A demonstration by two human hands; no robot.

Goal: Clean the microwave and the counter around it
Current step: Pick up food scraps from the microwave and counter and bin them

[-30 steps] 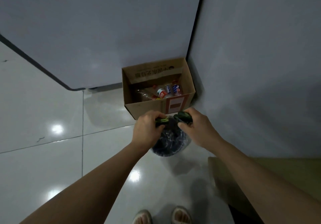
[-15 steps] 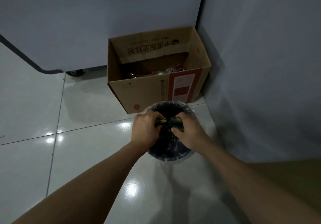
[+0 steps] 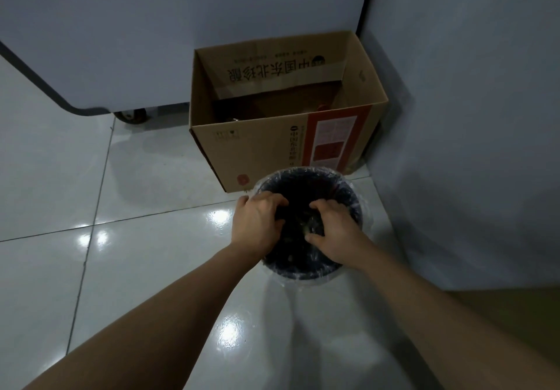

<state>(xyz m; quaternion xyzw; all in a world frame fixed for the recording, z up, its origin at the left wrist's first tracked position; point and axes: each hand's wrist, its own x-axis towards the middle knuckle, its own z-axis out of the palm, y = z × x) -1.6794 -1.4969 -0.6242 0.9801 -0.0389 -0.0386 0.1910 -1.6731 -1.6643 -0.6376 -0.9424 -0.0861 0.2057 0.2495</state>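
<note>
Over dark lined bin (image 3: 312, 268) | left hand (image 3: 257, 226), right hand (image 3: 333, 229) | fingers curled, grip unclear

Glossy tiled floor (image 3: 54, 177), grey walls (image 3: 469, 102)

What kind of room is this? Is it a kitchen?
Probably a kitchen or utility corner, seen at floor level. Shiny floor tiles, a lined trash bin both hands reach over, a cardboard box in the corner, and a white appliance on a caster suggest it.
</note>
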